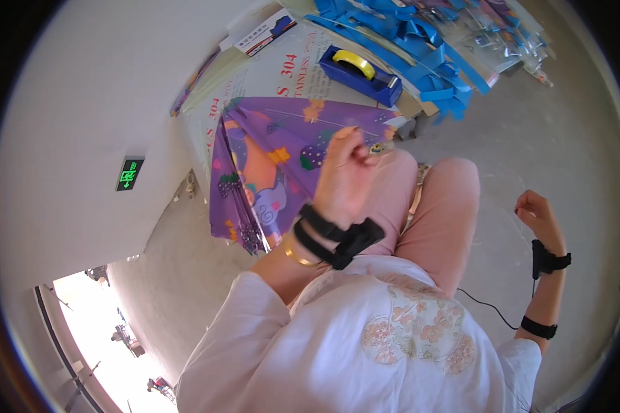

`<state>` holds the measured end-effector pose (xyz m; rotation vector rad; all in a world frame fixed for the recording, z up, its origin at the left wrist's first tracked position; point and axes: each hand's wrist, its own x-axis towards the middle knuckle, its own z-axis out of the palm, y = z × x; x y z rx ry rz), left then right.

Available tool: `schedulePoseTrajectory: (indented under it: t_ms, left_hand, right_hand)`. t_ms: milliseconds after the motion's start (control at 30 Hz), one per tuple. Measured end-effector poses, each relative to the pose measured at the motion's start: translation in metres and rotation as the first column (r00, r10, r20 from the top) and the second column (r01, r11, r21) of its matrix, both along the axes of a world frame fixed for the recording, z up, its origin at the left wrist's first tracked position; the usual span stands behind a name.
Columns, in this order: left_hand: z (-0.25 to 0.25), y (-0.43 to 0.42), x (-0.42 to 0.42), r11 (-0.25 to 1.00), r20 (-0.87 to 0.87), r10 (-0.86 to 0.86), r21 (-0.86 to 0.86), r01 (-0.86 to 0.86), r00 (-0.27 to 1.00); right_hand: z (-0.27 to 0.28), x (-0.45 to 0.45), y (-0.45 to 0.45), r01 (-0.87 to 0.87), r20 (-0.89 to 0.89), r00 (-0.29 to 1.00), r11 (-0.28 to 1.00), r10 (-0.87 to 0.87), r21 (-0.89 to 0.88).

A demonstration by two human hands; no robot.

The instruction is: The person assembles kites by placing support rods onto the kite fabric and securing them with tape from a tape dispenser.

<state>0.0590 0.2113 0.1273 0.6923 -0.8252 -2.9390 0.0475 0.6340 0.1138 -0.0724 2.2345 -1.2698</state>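
Observation:
A purple printed fabric point(293, 141) with folded pleats, like an umbrella canopy, lies over the cardboard. Above its right part is my left hand point(344, 175), slightly blurred, its fingers curled together; anything between them is too small to make out. Out to the right, away from the fabric, my right hand point(541, 217) is raised with bent fingers drawn together, and what they may hold cannot be seen. A blue tape dispenser point(362, 76) with a yellow roll stands just beyond the fabric.
Printed cardboard point(255, 79) lies beneath the fabric. Blue strips point(420, 51) and plastic-wrapped items point(499, 31) are piled at the top right. My pink-trousered knees point(444, 199) are close to the fabric. A black cable point(492, 308) runs near my right arm.

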Motion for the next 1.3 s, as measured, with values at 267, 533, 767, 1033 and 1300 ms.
schedulePoseTrajectory:
  t_ms: [267, 533, 767, 1033, 1300]
  left_hand:
    - [0.067, -0.16, 0.06, 0.925, -0.12, 0.192, -0.31, -0.22, 0.974]
    - [0.029, -0.307, -0.046, 0.775, -0.042, 0.025, -0.63, -0.046, 0.999]
    - [-0.063, -0.368, -0.095, 0.502, 0.292, -0.221, -0.784, 0.366, 0.93]
    - [-0.114, -0.387, -0.12, 0.147, 0.458, -0.233, -0.855, 0.496, 0.858]
    - [-0.158, -0.396, -0.133, 0.0, 0.393, -0.229, -0.915, 0.404, 0.89]
  right_hand:
    - [0.03, -0.005, -0.155, -0.23, -0.01, 0.968, 0.875, 0.249, -0.426]
    - [-0.038, -0.062, -0.25, -0.183, -0.029, 0.98, 0.843, 0.195, -0.506]
    - [-0.104, -0.102, -0.278, -0.004, 0.15, 0.986, 0.915, 0.07, -0.403]
    - [-0.153, -0.104, -0.309, 0.076, 0.108, 0.993, 0.965, -0.05, -0.252]
    - [-0.171, -0.105, -0.321, 0.124, -0.199, 0.974, 0.991, -0.112, 0.048]
